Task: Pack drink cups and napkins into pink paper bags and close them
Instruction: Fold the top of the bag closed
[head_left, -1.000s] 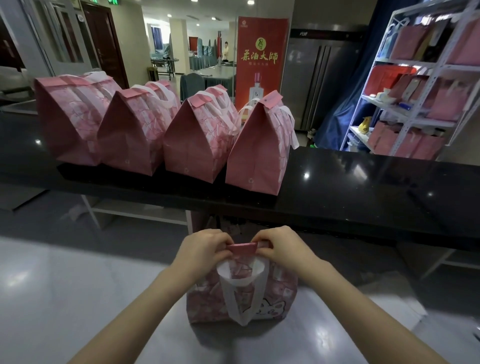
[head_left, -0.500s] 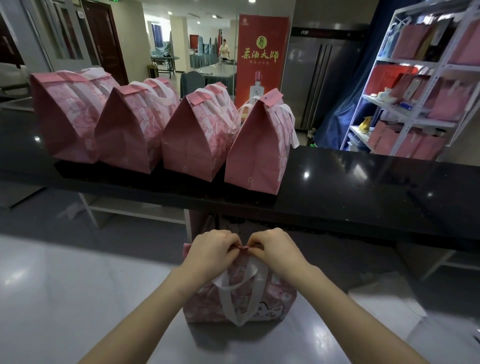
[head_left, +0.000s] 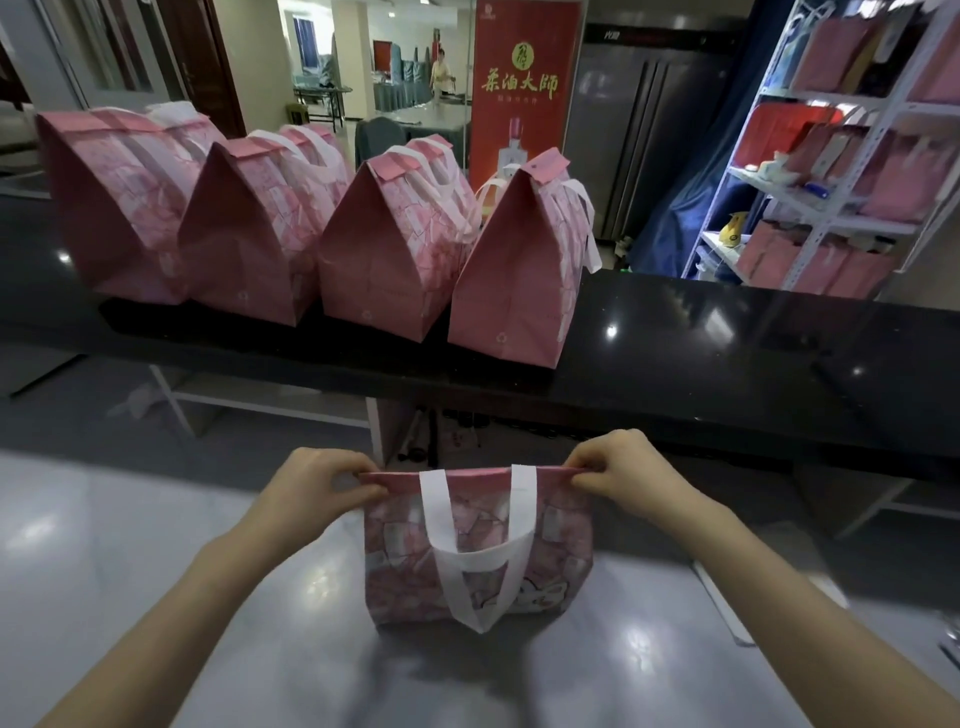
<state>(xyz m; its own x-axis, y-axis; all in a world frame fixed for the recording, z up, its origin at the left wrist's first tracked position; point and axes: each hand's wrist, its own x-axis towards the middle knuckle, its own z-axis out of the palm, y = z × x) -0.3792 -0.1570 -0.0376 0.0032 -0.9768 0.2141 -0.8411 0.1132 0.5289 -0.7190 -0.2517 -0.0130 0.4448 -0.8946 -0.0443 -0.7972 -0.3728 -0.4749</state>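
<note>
A pink paper bag (head_left: 550, 540) with a white handle (head_left: 480, 561) hanging down its near face stands on the grey worktop (head_left: 130, 545) in front of me. Its top edge is pressed flat and stretched wide. My left hand (head_left: 311, 486) pinches the left end of that edge and my right hand (head_left: 618, 467) pinches the right end. What is inside the bag is hidden. No cups or napkins show.
Several closed pink bags (head_left: 384, 244) stand in a row on the raised black counter (head_left: 727, 353) behind. A white shelf rack (head_left: 826, 171) with more pink bags is at the right. A red banner (head_left: 522, 88) and a person stand far back.
My hands were together at the middle of the bag's top. They have slid apart to its two ends, flattening the edge; the handle now hangs fully down the front.
</note>
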